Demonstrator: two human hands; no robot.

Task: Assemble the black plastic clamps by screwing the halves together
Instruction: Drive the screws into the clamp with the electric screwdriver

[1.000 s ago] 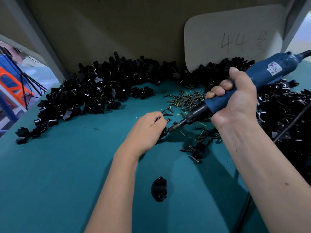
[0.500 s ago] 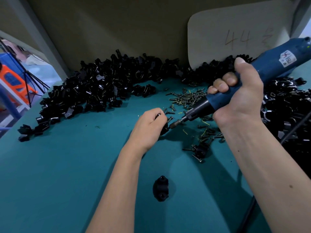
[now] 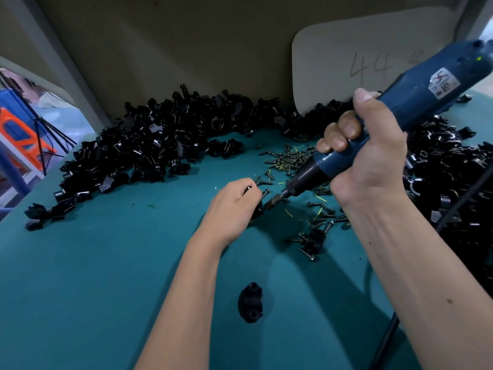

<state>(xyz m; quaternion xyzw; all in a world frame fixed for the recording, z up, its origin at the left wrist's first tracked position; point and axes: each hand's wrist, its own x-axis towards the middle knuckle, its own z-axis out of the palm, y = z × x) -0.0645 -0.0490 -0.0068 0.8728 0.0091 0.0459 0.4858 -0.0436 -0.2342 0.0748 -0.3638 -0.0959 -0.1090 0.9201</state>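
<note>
Two busy parts: left hand (image 3: 234, 204) around clamp (image 3: 256, 212), right hand (image 3: 373, 156) around screwdriver (image 3: 416, 102).

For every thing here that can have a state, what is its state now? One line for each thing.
Left hand: grips a clamp on the table, with a screw by the fingers.
Right hand: grips the screwdriver.
Screwdriver: tilted, bit down at the held clamp.
Held clamp: mostly hidden.
Near clamp: lies alone, halves joined.
Screws: loose, scattered.
Clamp halves: piled, unassembled.
</note>
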